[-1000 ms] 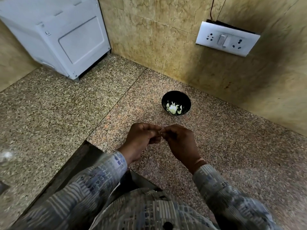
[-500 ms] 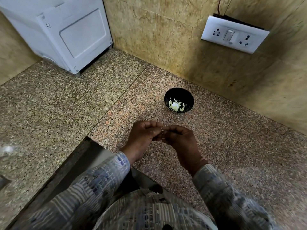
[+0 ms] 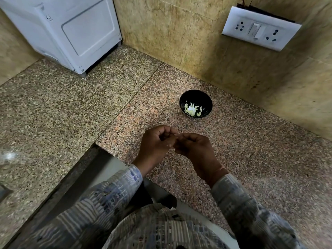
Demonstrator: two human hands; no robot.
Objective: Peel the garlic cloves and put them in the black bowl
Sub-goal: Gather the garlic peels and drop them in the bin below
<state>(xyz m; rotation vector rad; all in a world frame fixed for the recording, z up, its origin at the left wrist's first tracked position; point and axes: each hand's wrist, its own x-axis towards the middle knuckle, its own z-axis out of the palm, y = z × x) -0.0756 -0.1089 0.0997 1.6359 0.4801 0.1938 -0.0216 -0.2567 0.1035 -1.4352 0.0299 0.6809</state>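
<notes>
The black bowl (image 3: 196, 97) stands on the granite counter near the wall, with several pale peeled garlic cloves (image 3: 191, 110) in its bottom. Nearer to me, my left hand (image 3: 155, 145) and my right hand (image 3: 195, 150) meet fingertip to fingertip above the counter, fingers curled. They pinch a small garlic clove (image 3: 175, 139) between them, and only a sliver of it shows; the rest is hidden by the fingers. Both hands are a short way in front of the bowl, apart from it.
A white appliance (image 3: 71, 31) stands at the back left corner of the granite counter (image 3: 71, 114). A white switch and socket plate (image 3: 260, 27) is on the tiled wall at upper right. The counter edge and a dark gap lie at lower left.
The view has shifted a little, so the bowl and hands sit slightly higher and to the right. The hands stay together, fingers working the clove.
</notes>
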